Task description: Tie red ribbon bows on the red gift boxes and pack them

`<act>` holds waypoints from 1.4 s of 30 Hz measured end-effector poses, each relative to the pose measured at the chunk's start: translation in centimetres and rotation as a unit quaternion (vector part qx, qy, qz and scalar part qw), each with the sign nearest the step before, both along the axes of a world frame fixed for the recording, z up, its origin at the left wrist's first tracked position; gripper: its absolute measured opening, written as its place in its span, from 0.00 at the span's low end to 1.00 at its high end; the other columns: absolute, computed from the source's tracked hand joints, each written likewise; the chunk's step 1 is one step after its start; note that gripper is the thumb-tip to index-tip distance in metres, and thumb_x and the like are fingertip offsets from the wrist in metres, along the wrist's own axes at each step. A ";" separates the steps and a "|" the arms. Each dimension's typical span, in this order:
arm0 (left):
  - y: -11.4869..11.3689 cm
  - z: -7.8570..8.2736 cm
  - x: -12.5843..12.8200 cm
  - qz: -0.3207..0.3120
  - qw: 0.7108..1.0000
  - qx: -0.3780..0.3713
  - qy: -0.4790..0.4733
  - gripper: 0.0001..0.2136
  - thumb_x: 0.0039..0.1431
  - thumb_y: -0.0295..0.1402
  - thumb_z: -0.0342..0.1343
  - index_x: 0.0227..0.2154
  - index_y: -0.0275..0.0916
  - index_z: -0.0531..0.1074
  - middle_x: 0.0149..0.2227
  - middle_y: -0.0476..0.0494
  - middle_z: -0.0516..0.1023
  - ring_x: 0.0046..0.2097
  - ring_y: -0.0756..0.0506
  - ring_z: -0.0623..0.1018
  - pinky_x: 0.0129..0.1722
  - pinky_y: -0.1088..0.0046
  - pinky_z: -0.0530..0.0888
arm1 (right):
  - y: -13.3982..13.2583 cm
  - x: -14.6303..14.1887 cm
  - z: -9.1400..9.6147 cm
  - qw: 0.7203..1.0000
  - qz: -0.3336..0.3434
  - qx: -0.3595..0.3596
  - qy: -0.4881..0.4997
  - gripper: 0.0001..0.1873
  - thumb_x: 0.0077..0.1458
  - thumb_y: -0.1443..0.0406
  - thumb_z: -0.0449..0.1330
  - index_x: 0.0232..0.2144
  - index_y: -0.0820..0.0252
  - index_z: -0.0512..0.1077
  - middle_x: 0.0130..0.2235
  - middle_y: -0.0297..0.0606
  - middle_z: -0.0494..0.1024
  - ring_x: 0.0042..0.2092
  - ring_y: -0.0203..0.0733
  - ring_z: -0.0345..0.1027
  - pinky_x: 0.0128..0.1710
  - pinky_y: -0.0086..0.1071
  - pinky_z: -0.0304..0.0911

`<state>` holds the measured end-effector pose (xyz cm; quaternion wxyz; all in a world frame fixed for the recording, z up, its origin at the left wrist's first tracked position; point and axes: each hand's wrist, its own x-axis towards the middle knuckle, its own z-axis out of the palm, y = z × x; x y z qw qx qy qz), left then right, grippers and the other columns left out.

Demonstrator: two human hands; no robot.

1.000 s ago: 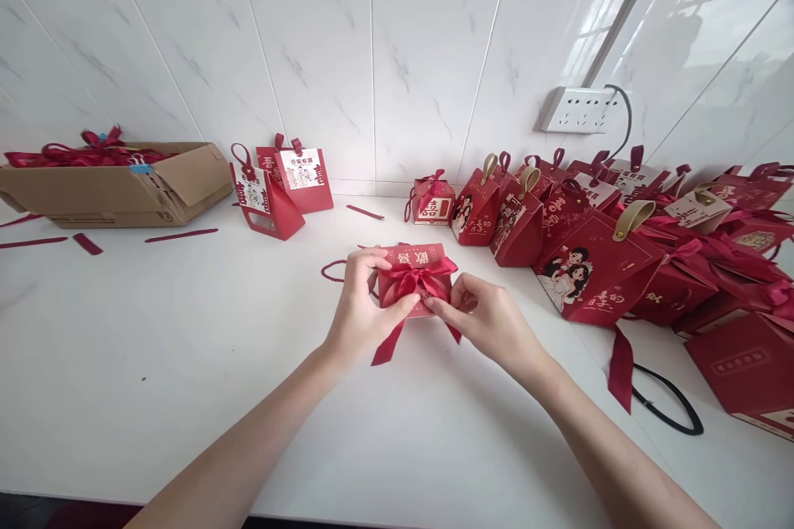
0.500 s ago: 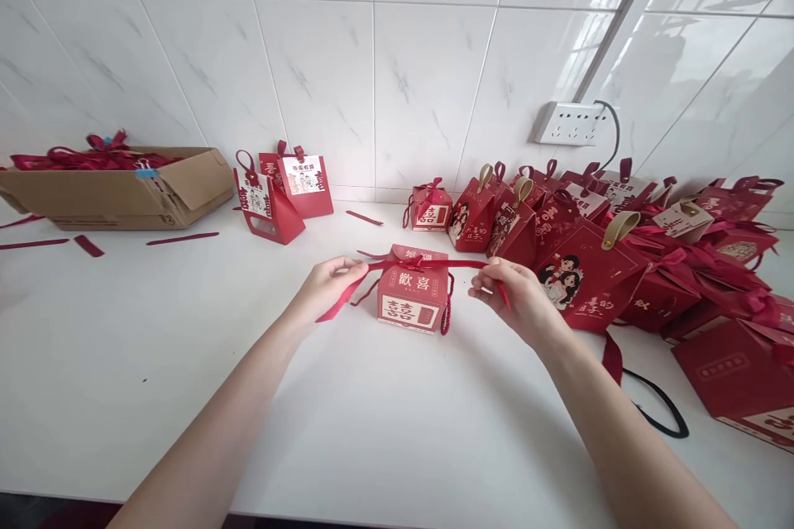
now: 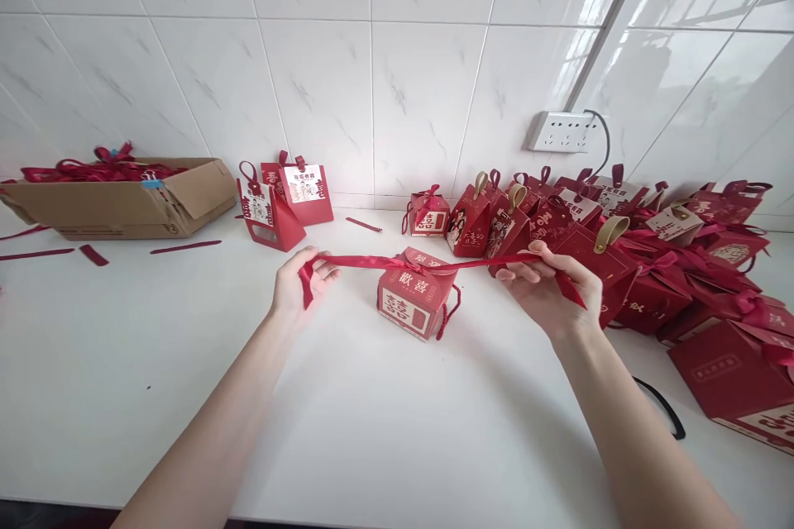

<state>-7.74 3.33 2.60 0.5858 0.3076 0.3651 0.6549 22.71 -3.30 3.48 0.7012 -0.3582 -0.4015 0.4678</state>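
Note:
A small red gift box (image 3: 414, 297) with white Chinese characters stands on the white table, turned slightly. Across its top runs a red ribbon (image 3: 360, 262), gathered in a knot at the lid's middle and pulled taut to both sides. My left hand (image 3: 303, 277) pinches one end, the tail hanging below the fingers. On the other side, my right hand (image 3: 555, 281) pinches the opposite end between thumb and fingers, its tail falling over the palm. A twisted red cord handle (image 3: 452, 314) hangs at the box's right side.
Many red gift boxes (image 3: 657, 289) crowd the right side. A cardboard box (image 3: 124, 211) of ribbons stands at the left, with ribbon scraps (image 3: 186, 246) before it. Two red bags (image 3: 270, 219) and a small box (image 3: 428, 215) sit near the wall. A power strip (image 3: 562, 132) hangs there.
My hands have moved farther apart, drawing the ribbon ends outward. The gift box has turned a little, its front now facing more to the left.

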 end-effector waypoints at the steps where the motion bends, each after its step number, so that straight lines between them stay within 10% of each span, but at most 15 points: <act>1: -0.1 0.1 0.0 0.004 1.000 -0.002 -0.004 0.07 0.41 0.29 0.57 0.19 0.39 0.63 0.23 0.50 0.68 0.26 0.50 0.71 0.26 0.75 0.70 | -0.1 -0.1 0.1 1.000 0.007 -0.006 -0.007 0.06 0.44 0.61 0.57 0.22 0.53 0.61 0.19 0.26 0.43 0.21 0.35 0.43 0.30 0.38 0.59; 6: -0.8 0.5 0.4 -0.050 0.999 0.003 -0.021 0.11 0.39 0.25 0.58 0.15 0.38 0.58 0.16 0.55 0.59 0.19 0.55 0.62 0.20 0.81 0.64 | -0.9 -0.2 0.4 0.990 0.131 -0.031 -0.041 0.09 0.38 0.59 0.61 0.21 0.53 0.63 0.14 0.22 0.45 0.17 0.31 0.43 0.28 0.36 0.58; 11: -1.5 0.9 0.2 -0.271 0.950 -0.004 0.154 0.14 0.44 0.41 0.57 0.14 0.39 0.61 0.14 0.50 0.64 0.19 0.49 0.67 0.21 0.72 0.66 | -1.5 0.5 0.8 0.926 0.317 -0.109 -0.175 0.20 0.40 0.48 0.63 0.23 0.56 0.65 0.12 0.25 0.62 0.16 0.37 0.60 0.31 0.41 0.63; 15: -1.8 1.1 0.4 -0.203 0.897 0.085 0.382 0.17 0.49 0.49 0.54 0.23 0.39 0.70 0.31 0.40 0.78 0.37 0.40 0.77 0.39 0.64 0.72 | -1.0 0.7 0.5 0.888 0.170 -0.231 -0.359 0.28 0.46 0.39 0.54 0.21 0.59 0.64 0.21 0.37 0.73 0.26 0.44 0.72 0.33 0.38 0.65; 18: -2.3 1.1 1.8 -0.117 0.833 0.186 0.508 0.13 0.49 0.47 0.56 0.27 0.41 0.70 0.41 0.43 0.75 0.46 0.40 0.74 0.45 0.64 0.70 | -0.5 -0.6 -0.1 0.876 0.014 -0.171 -0.451 0.26 0.48 0.42 0.55 0.22 0.59 0.66 0.26 0.37 0.74 0.29 0.40 0.69 0.30 0.32 0.63; 22: -3.1 1.1 4.7 -0.090 0.725 0.282 0.622 0.11 0.49 0.42 0.57 0.31 0.42 0.67 0.37 0.46 0.70 0.37 0.44 0.74 0.36 0.67 0.71 | -0.3 -3.6 -1.0 0.888 -0.003 -0.067 -0.455 0.20 0.51 0.48 0.57 0.34 0.58 0.67 0.30 0.35 0.73 0.30 0.37 0.66 0.30 0.31 0.61; 26: -3.7 1.4 6.0 -0.071 0.679 0.285 0.673 0.05 0.55 0.35 0.51 0.26 0.41 0.64 0.31 0.50 0.66 0.24 0.49 0.68 0.25 0.71 0.65 | -0.5 -5.3 -1.2 0.891 -0.001 -0.069 -0.449 0.16 0.51 0.51 0.57 0.30 0.58 0.65 0.25 0.32 0.69 0.27 0.36 0.61 0.28 0.30 0.57; 29: -4.1 1.8 5.7 -0.059 0.690 0.274 0.668 0.07 0.53 0.31 0.50 0.21 0.41 0.61 0.26 0.51 0.64 0.19 0.51 0.62 0.21 0.72 0.59 | -0.6 -5.3 -1.1 0.913 0.046 -0.074 -0.399 0.17 0.54 0.52 0.55 0.25 0.59 0.64 0.25 0.31 0.66 0.27 0.34 0.58 0.27 0.30 0.54; 35: -3.1 2.8 4.0 -0.224 0.812 0.104 0.528 0.12 0.55 0.39 0.49 0.20 0.40 0.65 0.21 0.49 0.70 0.23 0.47 0.70 0.22 0.72 0.61 | -0.6 -3.9 -1.0 0.946 0.183 -0.129 -0.233 0.17 0.54 0.54 0.56 0.22 0.60 0.61 0.24 0.30 0.62 0.26 0.32 0.53 0.27 0.29 0.51; 42: -2.9 2.9 2.6 -0.332 0.863 0.014 0.382 0.11 0.54 0.40 0.55 0.26 0.36 0.69 0.21 0.51 0.66 0.24 0.51 0.69 0.25 0.75 0.66 | -0.9 -3.3 -0.3 0.943 0.267 -0.127 -0.155 0.22 0.53 0.56 0.60 0.17 0.59 0.55 0.18 0.25 0.52 0.21 0.29 0.44 0.25 0.30 0.45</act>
